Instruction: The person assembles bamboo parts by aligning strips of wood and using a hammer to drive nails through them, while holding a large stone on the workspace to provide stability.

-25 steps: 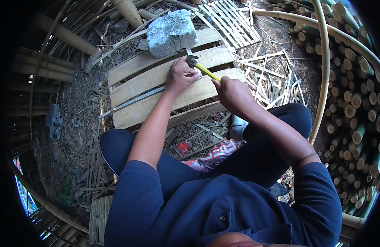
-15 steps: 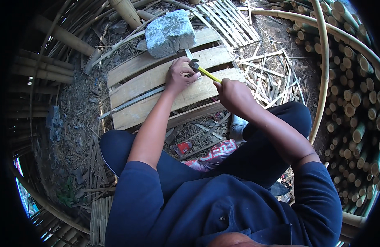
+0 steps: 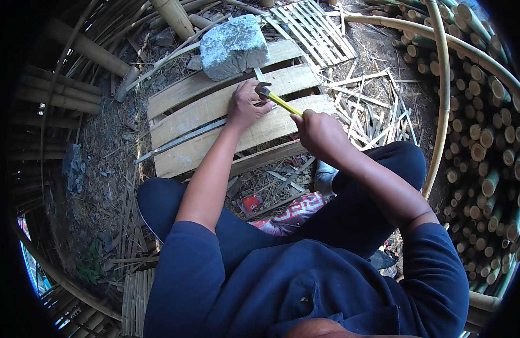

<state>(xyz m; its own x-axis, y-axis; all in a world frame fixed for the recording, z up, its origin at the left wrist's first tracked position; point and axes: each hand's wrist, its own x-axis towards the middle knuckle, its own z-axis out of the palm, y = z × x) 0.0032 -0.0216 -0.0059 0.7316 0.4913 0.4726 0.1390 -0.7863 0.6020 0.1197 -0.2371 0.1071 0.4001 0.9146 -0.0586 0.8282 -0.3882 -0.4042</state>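
My right hand (image 3: 322,130) is wrapped round the yellow handle of a hammer (image 3: 287,106), whose dark head is beside the fingers of my left hand (image 3: 248,106). The left hand rests over a low platform of wooden slats (image 3: 192,127), its thumb and fingers curled together. Whatever may be between those fingertips is too small or hidden to make out. A long flat metal strip (image 3: 184,141) lies along the slats and passes under the left hand. Just beyond the hands, a rough grey stone block (image 3: 234,48) sits on the platform's far edge, above a short pale strip (image 3: 259,74).
A slatted bamboo panel (image 3: 310,31) lies beyond the platform, with scattered bamboo strips (image 3: 372,104) to its right. Cut bamboo poles (image 3: 485,135) are stacked at far right, behind a curved pole (image 3: 443,96). A red printed bag (image 3: 293,215) lies between my legs.
The hammer's head has tilted slightly and shifted a little left and down beside my left fingers. Both hands stay almost in place; the stone and slats look the same.
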